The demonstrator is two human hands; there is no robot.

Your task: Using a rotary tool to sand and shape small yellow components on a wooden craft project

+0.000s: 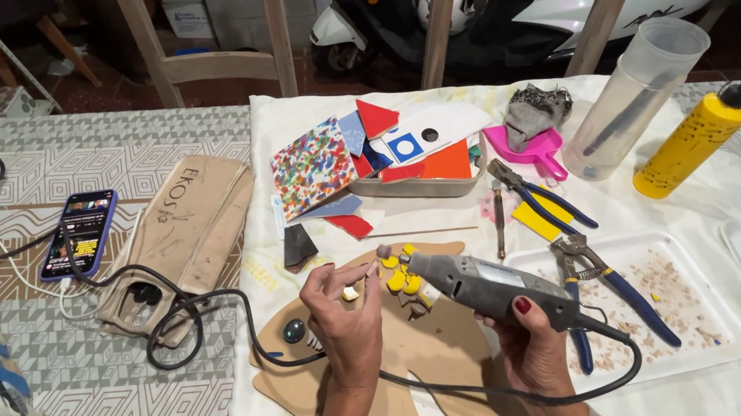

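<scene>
Fingers [356, 287] of my left hand [344, 319] pinch a yellow chip [350, 293]; my right hand [533, 352] grips the grinder [491, 286]. Best I brace both wrists and touch lightly.

Left hand [346, 319] pinches small yellow tile piece [350, 293] over wooden cutout [436, 349]. Right hand [532, 347] grips grey rotary tool [486, 284], tip near piece. Pliers [597, 285] on white tray [705, 321].
</scene>
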